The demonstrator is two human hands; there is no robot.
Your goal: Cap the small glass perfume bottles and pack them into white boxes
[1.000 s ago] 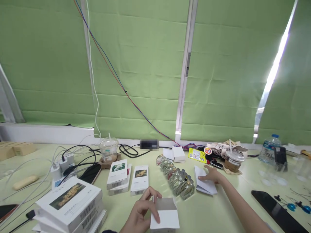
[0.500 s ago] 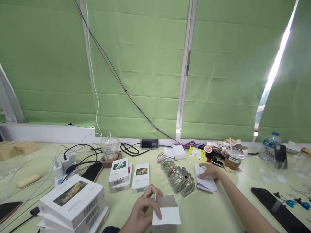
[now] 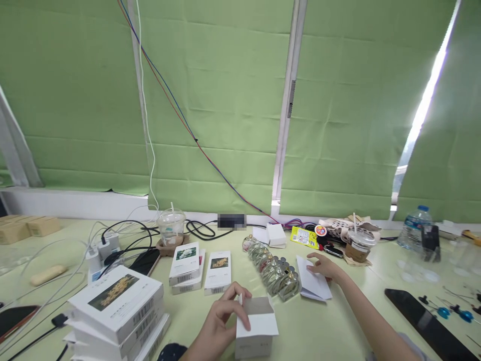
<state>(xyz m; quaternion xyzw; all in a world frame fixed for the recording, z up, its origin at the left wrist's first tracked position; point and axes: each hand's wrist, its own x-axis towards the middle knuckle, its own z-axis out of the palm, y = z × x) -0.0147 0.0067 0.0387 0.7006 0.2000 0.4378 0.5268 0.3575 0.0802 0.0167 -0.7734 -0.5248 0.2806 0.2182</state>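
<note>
My left hand (image 3: 225, 318) grips a small white box (image 3: 254, 347) at the front middle of the table. The box's top flap stands open and my thumb and fingers pinch its left edge. Further right, my right hand (image 3: 326, 266) lies over folded white paper (image 3: 314, 287), fingers apart and touching its upper side. Between the hands runs a row of clear-wrapped packets (image 3: 276, 273) with greenish contents. Left of that row is a white box with a yellow flower picture (image 3: 218, 281), beside a box with a white flower picture (image 3: 185, 268).
At the front left rises a stack of white boxes (image 3: 120, 311). Cables and chargers (image 3: 105, 245) crowd the left side, near a plastic cup (image 3: 171, 228). An iced drink (image 3: 359, 245), a water bottle (image 3: 413, 228) and a long black object (image 3: 417, 318) are on the right.
My right hand's fingers have lifted and spread slightly over the folded paper. The left hand keeps its grip on the white box. The view has shifted a little.
</note>
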